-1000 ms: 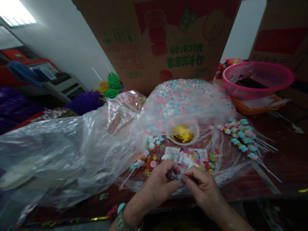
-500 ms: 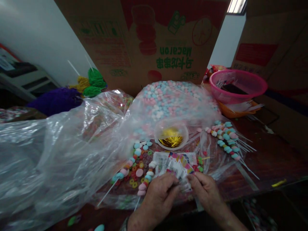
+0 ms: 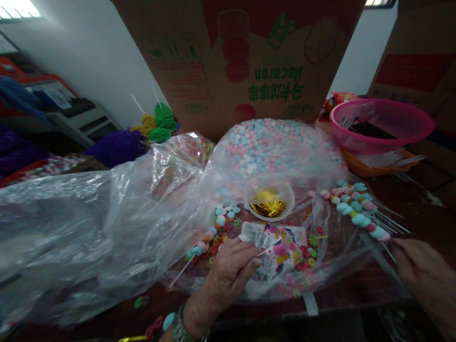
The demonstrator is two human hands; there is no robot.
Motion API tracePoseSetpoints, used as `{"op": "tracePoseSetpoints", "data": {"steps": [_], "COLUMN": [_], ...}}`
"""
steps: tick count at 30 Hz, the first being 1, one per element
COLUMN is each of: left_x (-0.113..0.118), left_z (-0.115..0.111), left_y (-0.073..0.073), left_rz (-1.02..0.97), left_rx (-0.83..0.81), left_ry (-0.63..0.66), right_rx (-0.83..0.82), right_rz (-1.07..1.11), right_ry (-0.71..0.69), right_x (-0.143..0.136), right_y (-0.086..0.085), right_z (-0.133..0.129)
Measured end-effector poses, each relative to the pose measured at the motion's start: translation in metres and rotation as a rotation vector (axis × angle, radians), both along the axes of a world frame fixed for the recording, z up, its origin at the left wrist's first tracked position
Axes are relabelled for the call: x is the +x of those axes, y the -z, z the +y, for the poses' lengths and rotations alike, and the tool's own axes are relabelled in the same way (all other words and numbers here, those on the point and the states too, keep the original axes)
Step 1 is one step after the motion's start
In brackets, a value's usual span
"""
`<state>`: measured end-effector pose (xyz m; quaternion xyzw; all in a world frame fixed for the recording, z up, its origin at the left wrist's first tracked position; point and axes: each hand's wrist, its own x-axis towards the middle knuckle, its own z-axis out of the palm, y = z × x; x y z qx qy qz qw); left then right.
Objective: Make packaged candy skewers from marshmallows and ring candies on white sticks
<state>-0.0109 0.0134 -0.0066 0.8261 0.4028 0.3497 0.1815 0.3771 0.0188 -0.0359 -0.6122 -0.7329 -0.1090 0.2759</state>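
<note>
Your L grip pinches a thin white stick, your R grip blurs by the candy skewers at R on the desk, can't tell if closed, and they're prob. light, squashy, best held by bare stick ends, w/ plastic sheeting underneath, dim rm behind.

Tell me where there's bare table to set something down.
Bare table shows right of the skewers, beyond the right hand; a narrow strip lies along the front edge, right of the white tab. Around the left hand it's crowded: printed packets, loose rings, tub.
</note>
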Motion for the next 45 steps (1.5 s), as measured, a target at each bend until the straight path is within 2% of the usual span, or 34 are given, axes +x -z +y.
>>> {"op": "tracePoseSetpoints", "data": {"steps": [3, 5, 8, 11, 15, 20, 24, 27, 30, 34, 36, 41, 45], "left_x": [-0.001, 0.000, -0.001, -0.003, -0.003, 0.008, 0.017, 0.024, 0.034, 0.044, 0.044, 0.037, 0.043], "left_z": [0.000, 0.000, -0.001, -0.002, -0.004, -0.006, -0.008, -0.009, -0.008, -0.003, -0.001, 0.002, 0.006], "left_y": [-0.004, -0.006, -0.009, -0.011, -0.011, -0.009, -0.006, -0.003, -0.004, -0.013, -0.017, -0.024, -0.023], "left_rz": [0.012, 0.003, -0.006, 0.013, 0.076, 0.170, 0.315, 0.451, 0.519, 0.394, 0.281, 0.129, 0.110], "left_rx": [0.029, 0.050, 0.059, 0.024, -0.029, -0.087, -0.153, -0.266, -0.439, -0.698, -0.770, -0.829, -0.821], "left_ry": [0.009, 0.011, 0.010, 0.009, 0.020, 0.091, 0.045, 0.017, 0.013, 0.108, 0.151, 0.199, 0.323], "right_rx": [0.043, 0.050, 0.027, 0.011, -0.063, -0.131, -0.137, -0.153, -0.205, -0.137, -0.084, -0.015, -0.113], "right_rz": [0.032, -0.010, -0.054, -0.070, -0.070, -0.044, -0.024, -0.010, -0.090, -0.238, -0.283, -0.330, -0.234], "right_ry": [-0.244, -0.391, -0.536, -0.619, -0.668, -0.674, -0.670, -0.722, -0.785, -0.805, -0.817, -0.833, -0.886], "right_x": [-0.028, -0.043, -0.055, -0.058, -0.059, -0.076, -0.088, -0.097, -0.109, -0.120, -0.119, -0.112, -0.122], "right_y": [-0.030, -0.041, -0.045, -0.046, -0.047, -0.041, -0.042, -0.046, -0.047, -0.047, -0.051, -0.060, -0.042], "right_z": [-0.009, -0.011, -0.010, -0.008, -0.008, -0.008, -0.007, -0.006, -0.006, -0.001, 0.003, 0.007, -0.003]}}
